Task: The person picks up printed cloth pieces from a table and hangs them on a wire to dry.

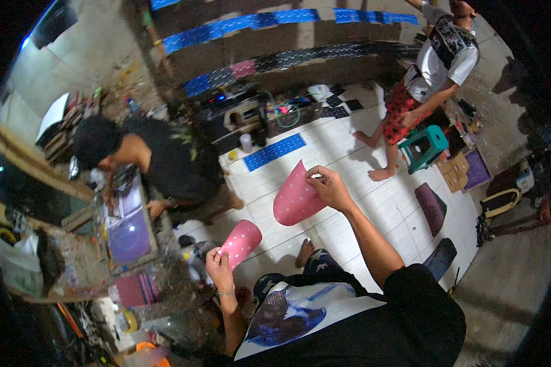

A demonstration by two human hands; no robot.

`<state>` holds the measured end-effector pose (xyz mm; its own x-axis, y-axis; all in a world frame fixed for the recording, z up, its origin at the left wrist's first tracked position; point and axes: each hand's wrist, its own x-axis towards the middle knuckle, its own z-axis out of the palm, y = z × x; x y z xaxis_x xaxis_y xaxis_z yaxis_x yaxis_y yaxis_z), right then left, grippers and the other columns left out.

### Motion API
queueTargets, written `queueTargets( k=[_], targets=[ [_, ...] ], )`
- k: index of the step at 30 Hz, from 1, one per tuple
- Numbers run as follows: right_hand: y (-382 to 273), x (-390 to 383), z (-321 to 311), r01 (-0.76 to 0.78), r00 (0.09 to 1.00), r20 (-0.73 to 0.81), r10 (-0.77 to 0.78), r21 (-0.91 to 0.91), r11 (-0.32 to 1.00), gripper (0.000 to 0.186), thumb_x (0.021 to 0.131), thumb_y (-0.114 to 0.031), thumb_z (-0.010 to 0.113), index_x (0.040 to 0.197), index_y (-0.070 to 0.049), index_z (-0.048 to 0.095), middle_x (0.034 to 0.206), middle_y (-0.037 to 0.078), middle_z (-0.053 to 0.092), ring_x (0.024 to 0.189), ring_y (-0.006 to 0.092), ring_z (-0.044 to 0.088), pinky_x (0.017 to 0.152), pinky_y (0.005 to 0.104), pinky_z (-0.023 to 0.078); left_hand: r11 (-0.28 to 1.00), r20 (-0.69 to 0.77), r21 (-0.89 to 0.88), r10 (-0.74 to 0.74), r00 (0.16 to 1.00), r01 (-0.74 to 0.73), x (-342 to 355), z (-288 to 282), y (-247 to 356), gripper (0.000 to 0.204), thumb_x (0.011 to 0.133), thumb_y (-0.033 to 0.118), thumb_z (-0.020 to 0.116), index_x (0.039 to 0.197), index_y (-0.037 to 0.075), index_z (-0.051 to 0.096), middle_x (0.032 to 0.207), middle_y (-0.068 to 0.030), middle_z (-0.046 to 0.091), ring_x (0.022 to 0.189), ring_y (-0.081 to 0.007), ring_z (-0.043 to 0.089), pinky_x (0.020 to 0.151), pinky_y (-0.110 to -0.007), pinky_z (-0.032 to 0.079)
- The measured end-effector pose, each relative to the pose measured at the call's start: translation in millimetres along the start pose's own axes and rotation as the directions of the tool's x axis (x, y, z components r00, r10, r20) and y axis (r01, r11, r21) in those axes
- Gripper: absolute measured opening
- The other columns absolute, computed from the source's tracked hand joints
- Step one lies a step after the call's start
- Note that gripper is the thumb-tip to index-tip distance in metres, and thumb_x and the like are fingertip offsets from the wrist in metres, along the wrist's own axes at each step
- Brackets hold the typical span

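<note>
My left hand [219,269] is closed on the lower end of a pink sheet with pale spots [243,240], which curls up and away from the fingers. Higher and to the right, my right hand [330,188] pinches the edge of a larger pink sheet with white stars [295,200]. This second piece bends in a loose curve and hangs to the left of the fingers. The two pieces are apart, both held in the air above the white tiled floor [361,229]. What they are made of I cannot tell.
At left a person in black [171,159] bends over a work board with a purple patch [128,241]. Another person [434,67] stands at far right beside a green stool [427,147]. A blue patterned strip [274,152] and a dark purple piece [430,208] lie on the tiles. Patterned pieces line the shelves [251,24] behind.
</note>
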<state>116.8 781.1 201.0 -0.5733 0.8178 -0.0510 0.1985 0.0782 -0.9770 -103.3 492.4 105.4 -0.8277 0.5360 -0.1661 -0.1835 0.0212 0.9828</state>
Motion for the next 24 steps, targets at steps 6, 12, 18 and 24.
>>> queueTargets(
  k=[6,12,18,24],
  targets=[
    [9.9,56.5,-158.6,-0.089,0.982,0.164,0.092,-0.026,0.996,0.023,0.085,-0.006,0.059,0.106,0.003,0.057,0.093,0.004,0.064,0.081,0.0096,0.059,0.072,0.0243,0.049,0.999,0.216,0.024,-0.026,0.976,0.021,67.9,159.1,-4.6,0.013,0.090,0.003,0.056,0.102,0.001,0.051,0.093,-0.0064,0.061,0.083,-0.0094,0.058,0.072,-0.022,0.047],
    [31.3,118.9,-265.9,-0.141,0.990,-0.014,0.140,-0.179,0.974,0.034,0.083,-0.010,0.064,0.113,0.002,0.056,0.102,0.013,0.065,0.092,0.0169,0.061,0.080,0.0307,0.050,1.000,0.355,-0.003,0.017,0.935,-0.017,132.3,290.1,-19.2,0.011,0.088,0.004,0.058,0.097,0.002,0.052,0.086,-0.0030,0.060,0.078,-0.0083,0.056,0.067,-0.021,0.046],
    [76.0,193.0,-354.3,-0.056,0.979,-0.169,-0.118,-0.767,0.639,0.015,0.075,-0.012,0.061,0.082,0.002,0.062,0.070,0.024,0.056,0.060,0.0375,0.056,0.061,0.0402,0.047,0.987,0.369,0.151,-0.113,0.923,0.060,205.1,420.8,13.6,0.019,0.084,-0.006,0.056,0.102,-0.003,0.052,0.093,-0.0095,0.063,0.086,-0.0137,0.060,0.074,-0.024,0.048],
    [111.9,322.5,-455.5,-0.207,0.950,-0.312,0.004,-0.623,0.754,0.012,0.079,-0.008,0.064,0.084,0.002,0.066,0.065,0.013,0.062,0.060,0.0204,0.058,0.060,0.0335,0.046,0.998,0.420,0.020,0.052,0.906,-0.067,354.3,553.7,-33.9,0.020,0.082,-0.004,0.058,0.100,-0.002,0.052,0.093,-0.0075,0.062,0.084,-0.0116,0.059,0.074,-0.022,0.046]
  ],
)
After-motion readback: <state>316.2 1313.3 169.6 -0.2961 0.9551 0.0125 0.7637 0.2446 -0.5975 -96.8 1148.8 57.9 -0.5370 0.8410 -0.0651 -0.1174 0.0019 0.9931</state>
